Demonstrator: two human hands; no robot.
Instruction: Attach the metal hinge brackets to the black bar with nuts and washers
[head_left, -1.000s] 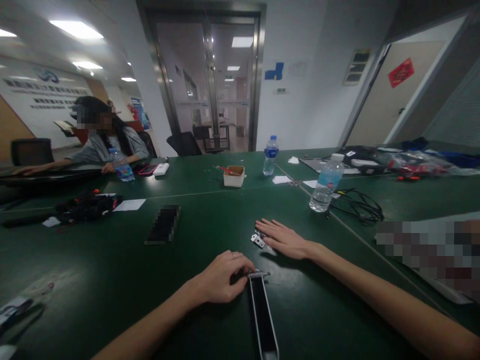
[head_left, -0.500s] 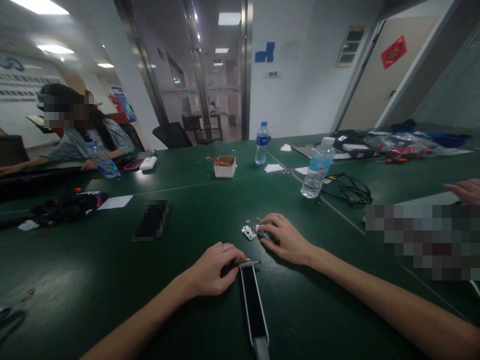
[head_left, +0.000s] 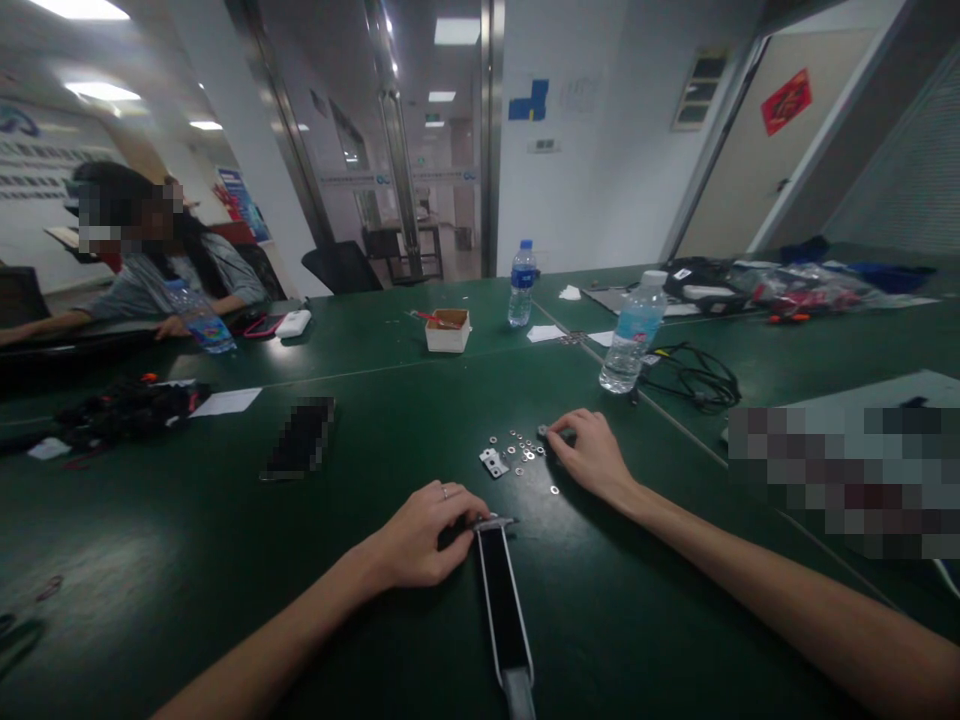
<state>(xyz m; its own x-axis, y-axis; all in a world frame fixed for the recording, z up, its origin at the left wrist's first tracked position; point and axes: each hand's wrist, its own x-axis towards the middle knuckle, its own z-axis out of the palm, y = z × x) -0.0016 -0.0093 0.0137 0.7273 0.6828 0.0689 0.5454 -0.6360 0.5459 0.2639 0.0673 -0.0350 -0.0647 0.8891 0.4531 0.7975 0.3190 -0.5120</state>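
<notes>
My left hand (head_left: 431, 535) is closed at the far end of a long bar (head_left: 504, 600) with a black face and silver edges. Its fingertips and thumb are at a metal crosspiece (head_left: 496, 522) there. Further right, my right hand (head_left: 596, 455) pinches a small metal piece (head_left: 543, 431), too small to name. Several loose washers (head_left: 529, 456) lie just left of that hand, and a single washer (head_left: 555, 490) is nearer me. Beside the group rests a flat metal bracket (head_left: 493, 462) with holes.
A phone (head_left: 300, 438) lies to the left. Beyond stand a small box (head_left: 448, 333) and water bottles (head_left: 634, 335), with a coiled black cable (head_left: 694, 378) at right. Another person (head_left: 187, 260) sits at the far left.
My right hand has drawn back to the right from over the washers, uncovering them, and now pinches a small metal piece. The left hand stays on the bar. Another hand at far right is gone.
</notes>
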